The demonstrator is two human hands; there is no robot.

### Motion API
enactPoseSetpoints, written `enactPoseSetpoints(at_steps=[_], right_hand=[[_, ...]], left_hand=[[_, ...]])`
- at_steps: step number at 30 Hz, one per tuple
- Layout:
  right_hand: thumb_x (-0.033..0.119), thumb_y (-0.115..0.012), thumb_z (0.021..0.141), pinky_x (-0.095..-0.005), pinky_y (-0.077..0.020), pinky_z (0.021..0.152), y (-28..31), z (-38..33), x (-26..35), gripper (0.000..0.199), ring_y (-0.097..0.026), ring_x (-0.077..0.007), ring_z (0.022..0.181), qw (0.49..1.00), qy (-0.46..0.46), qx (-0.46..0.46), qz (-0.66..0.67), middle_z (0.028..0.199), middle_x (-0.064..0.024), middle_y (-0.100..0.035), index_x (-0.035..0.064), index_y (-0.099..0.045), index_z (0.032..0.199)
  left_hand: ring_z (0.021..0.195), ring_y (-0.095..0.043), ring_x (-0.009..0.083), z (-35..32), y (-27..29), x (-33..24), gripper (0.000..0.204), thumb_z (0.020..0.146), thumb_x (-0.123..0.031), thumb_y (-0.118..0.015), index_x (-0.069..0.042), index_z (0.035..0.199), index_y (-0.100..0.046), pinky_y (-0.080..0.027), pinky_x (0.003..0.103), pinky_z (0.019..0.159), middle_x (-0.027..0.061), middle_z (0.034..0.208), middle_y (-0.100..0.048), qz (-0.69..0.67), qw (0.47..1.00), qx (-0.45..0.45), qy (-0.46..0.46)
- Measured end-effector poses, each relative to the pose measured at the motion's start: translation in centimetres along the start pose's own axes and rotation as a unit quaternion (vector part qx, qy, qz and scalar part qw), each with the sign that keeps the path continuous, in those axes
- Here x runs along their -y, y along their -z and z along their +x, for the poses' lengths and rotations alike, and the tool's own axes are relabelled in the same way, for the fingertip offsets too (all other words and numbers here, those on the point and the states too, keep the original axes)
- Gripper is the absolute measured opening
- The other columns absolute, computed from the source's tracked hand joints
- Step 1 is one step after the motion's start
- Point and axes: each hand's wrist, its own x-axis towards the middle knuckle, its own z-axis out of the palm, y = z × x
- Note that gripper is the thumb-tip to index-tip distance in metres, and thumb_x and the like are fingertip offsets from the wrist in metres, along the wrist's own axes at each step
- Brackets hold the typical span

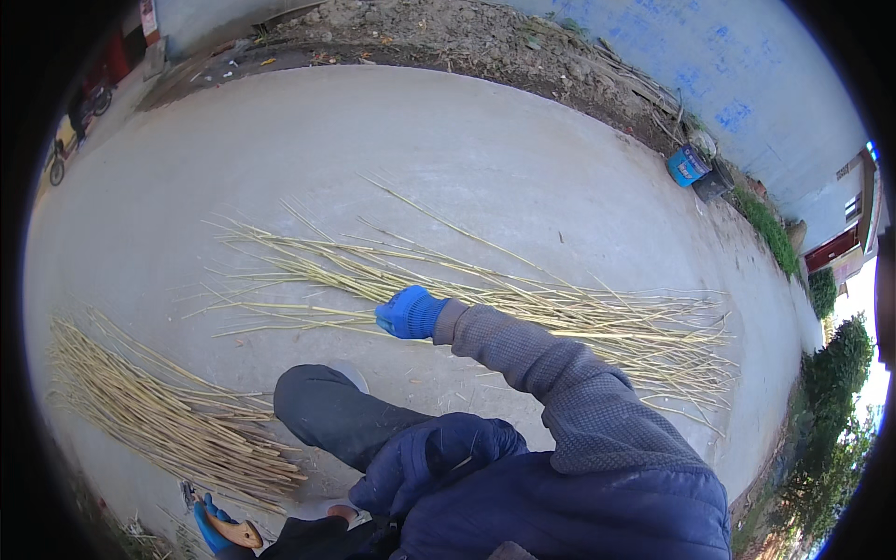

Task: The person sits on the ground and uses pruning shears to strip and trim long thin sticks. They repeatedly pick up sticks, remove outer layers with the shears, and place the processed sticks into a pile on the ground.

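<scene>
I've got grey concrete ground (448,140) running from the sticks to a brown dirt bank (448,42), far side. Right blue-gloved hand (409,313) is curled over the loose yellow-green stick pile (523,297), mid-scene; can't tell if it grips any. Left blue-gloved hand (209,532), near left, holds a curved wooden handle (243,535); tool's other end unclear. Pile: thin, long, fanned unevenly. Browner stick bundle (177,420) left, tighter.

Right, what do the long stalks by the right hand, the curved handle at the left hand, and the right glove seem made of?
Long stalks: probably dried or cut plant stems, fairly smooth, from their yellowish colour and thin, uneven bends.
Curved handle: likely wood, smooth-looking, from its orange-brown tone.
Right glove: cuff seemingly knitted, from its fine ridges; the blue hand part may be coated.
</scene>
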Motion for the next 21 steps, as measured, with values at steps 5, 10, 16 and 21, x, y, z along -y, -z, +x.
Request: enactPoseSetpoints(at_steps=[5,10,16,21], right_hand=[[0.026,-0.049,0.09,-0.0463,-0.0521,0.065,-7.2,-0.9,-1.0,0.024,-0.069,-0.0296,0.081,0.991,-0.066,0.113,0.011,0.086,-0.0102,-0.071,0.0139,-0.069,0.085],[0.027,-0.05,0.09,-0.0458,-0.0532,0.07,-12.2,-3.2,-2.4,0.025,-0.069,-0.03,0.092,0.973,-0.168,0.149,0.05,0.099,-0.0111,-0.072,0.0146,-0.071,0.096],[0.027,-0.048,0.089,-0.0482,-0.0531,0.072,-14.5,-3.8,-3.1,0.027,-0.069,-0.0352,0.084,0.96,-0.232,0.14,0.068,0.092,-0.0157,-0.071,0.0125,-0.071,0.091],[0.04,-0.046,0.093,-0.0506,-0.0513,0.079,-14.4,-0.7,-4.2,0.033,-0.067,-0.0378,0.091,0.956,-0.257,0.14,0.025,0.096,-0.0171,-0.07,0.0152,-0.068,0.096]], left_hand=[[0.148,-0.003,0.0353,2.1,-1.4,3.0,0.09,0.084,-0.068,-0.052,-0.028,0.156,-0.015,-0.016,0.06,0.113,0.0115,0.162,-0.002,-0.004,0.992,-0.042,0.119],[0.148,-0.001,0.0351,1.4,-4.0,1.2,0.09,0.084,-0.068,-0.051,-0.029,0.156,-0.013,-0.017,0.061,0.113,0.0109,0.162,0.0,-0.021,0.988,-0.047,0.148],[0.143,-0.026,0.0266,-1.5,-5.8,-0.5,0.079,0.09,-0.055,-0.055,-0.015,0.152,-0.027,-0.028,0.044,0.113,0.0112,0.154,-0.031,-0.13,0.989,-0.023,0.074],[0.077,-0.06,0.0145,-3.2,-7.2,-3.0,0.048,0.093,-0.033,-0.064,-0.001,0.127,-0.053,-0.052,0.029,0.065,0.0083,0.104,-0.064,-0.266,0.959,-0.081,0.045]])
